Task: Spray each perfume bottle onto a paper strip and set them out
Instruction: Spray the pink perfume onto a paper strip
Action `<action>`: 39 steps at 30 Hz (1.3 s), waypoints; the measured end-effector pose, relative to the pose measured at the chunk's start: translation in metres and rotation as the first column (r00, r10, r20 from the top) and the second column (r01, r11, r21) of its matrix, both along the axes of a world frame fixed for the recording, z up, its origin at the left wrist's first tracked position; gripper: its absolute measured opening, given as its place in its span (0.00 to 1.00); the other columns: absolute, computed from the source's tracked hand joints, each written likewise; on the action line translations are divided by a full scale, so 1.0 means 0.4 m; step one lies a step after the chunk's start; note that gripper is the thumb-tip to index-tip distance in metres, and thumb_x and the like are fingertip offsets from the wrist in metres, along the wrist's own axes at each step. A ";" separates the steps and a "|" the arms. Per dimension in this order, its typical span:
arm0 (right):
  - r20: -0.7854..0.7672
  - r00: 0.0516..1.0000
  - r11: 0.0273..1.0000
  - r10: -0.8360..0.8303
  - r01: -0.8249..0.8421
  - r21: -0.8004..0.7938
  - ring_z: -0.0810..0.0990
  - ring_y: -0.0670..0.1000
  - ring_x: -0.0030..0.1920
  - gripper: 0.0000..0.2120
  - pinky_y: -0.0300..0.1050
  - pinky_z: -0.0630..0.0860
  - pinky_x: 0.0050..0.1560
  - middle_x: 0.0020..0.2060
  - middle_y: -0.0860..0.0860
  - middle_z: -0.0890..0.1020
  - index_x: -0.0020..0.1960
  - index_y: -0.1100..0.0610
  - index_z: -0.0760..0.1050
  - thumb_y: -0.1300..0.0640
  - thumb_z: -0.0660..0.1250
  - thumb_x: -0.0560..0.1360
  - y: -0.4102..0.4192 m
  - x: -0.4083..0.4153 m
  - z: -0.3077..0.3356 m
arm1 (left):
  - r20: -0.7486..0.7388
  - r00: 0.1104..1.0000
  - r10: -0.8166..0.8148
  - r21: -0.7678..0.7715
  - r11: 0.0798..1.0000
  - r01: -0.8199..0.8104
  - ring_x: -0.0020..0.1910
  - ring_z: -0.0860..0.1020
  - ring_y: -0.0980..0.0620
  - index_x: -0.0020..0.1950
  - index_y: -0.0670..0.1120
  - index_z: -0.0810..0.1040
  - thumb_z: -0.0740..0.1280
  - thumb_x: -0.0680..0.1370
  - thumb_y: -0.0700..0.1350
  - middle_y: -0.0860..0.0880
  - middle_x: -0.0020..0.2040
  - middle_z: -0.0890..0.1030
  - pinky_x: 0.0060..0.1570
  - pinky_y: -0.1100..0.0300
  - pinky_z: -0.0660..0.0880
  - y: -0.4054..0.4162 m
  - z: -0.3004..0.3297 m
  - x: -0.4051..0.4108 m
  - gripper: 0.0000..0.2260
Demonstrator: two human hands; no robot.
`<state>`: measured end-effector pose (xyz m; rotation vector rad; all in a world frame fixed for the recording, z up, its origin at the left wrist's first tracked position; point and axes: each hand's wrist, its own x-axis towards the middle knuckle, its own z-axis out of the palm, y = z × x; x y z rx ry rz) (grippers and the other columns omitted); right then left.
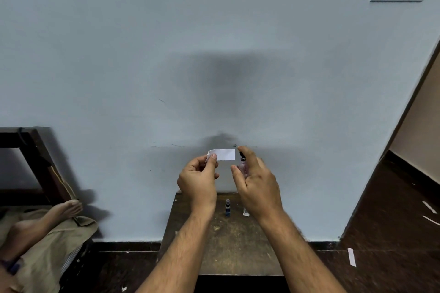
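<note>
Both hands busy: left hand [198, 177] pinches paper strip [222, 154], right hand [256, 182] grips perfume bottle [243, 166] beside it.

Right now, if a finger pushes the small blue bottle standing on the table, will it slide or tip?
The blue bottle looks tall and narrow, so it probably tips rather than slides. The table looks rough, adding grip. Being small, it is likely light.

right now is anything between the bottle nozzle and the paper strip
Nothing visible. The right hand holds the bottle with its nozzle just right of the strip, which the left hand pinches; only open air lies between.
</note>
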<state>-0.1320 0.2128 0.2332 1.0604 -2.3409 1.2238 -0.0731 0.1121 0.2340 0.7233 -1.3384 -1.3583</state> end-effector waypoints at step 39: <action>-0.009 1.000 0.994 0.011 -0.012 -0.106 0.77 0.45 0.42 0.20 0.39 0.74 0.37 0.47 0.47 0.77 0.69 0.45 0.63 0.48 0.63 0.79 0.012 -0.008 -0.012 | 0.048 0.998 -0.045 0.020 0.999 0.044 0.40 0.84 0.54 0.49 0.42 0.83 0.71 0.76 0.44 0.48 0.40 0.85 0.36 0.55 0.82 -0.014 -0.014 -0.016 0.07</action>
